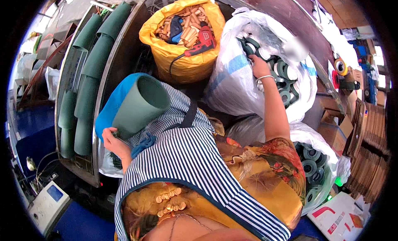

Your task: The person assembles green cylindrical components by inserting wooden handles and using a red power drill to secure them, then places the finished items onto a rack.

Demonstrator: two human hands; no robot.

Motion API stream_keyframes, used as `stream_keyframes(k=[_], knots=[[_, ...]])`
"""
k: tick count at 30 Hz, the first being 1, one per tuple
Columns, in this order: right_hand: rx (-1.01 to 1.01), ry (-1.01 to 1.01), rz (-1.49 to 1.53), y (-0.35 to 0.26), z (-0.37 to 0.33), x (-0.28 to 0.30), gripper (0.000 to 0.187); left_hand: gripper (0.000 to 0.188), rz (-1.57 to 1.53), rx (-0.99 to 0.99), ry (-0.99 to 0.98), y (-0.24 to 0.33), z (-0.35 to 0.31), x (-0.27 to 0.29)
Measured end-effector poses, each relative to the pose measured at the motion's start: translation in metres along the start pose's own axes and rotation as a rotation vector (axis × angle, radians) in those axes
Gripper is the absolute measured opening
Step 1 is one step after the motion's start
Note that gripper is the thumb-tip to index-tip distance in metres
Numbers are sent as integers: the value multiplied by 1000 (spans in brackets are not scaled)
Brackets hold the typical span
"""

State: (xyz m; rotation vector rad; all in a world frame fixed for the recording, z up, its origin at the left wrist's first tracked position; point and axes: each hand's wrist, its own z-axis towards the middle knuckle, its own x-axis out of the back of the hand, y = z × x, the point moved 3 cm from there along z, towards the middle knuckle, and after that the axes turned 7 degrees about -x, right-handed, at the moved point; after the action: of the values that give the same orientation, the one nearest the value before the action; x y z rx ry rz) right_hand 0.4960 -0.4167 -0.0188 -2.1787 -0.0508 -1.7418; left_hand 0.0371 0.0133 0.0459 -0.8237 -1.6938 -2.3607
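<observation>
My left hand is closed around the lower end of a hollow green tube, which lies tilted across my lap with its wide mouth facing up. A blue cloth or pad sits behind the tube. My right hand, with a bracelet at the wrist, reaches into a white woven sack full of dark green and white ring-shaped caps. Its fingers are bent around the edge of a dark green ring; the fingertips are partly hidden.
A yellow sack of small tan cylinders holds a red corded power tool. At left, more green tubes lie in a metal-edged rack. Another bag of green rings stands by my right side, near stacked cardboard and a white box.
</observation>
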Motion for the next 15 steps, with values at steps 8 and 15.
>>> stream_keyframes(k=[8,15], knots=[[-335,-129,-43,35,32,-18,51,53,-334,-68,-291,13,-8,7],[311,454,149,-169,7,77,33,55,-828,228,-221,-61,-2,27]])
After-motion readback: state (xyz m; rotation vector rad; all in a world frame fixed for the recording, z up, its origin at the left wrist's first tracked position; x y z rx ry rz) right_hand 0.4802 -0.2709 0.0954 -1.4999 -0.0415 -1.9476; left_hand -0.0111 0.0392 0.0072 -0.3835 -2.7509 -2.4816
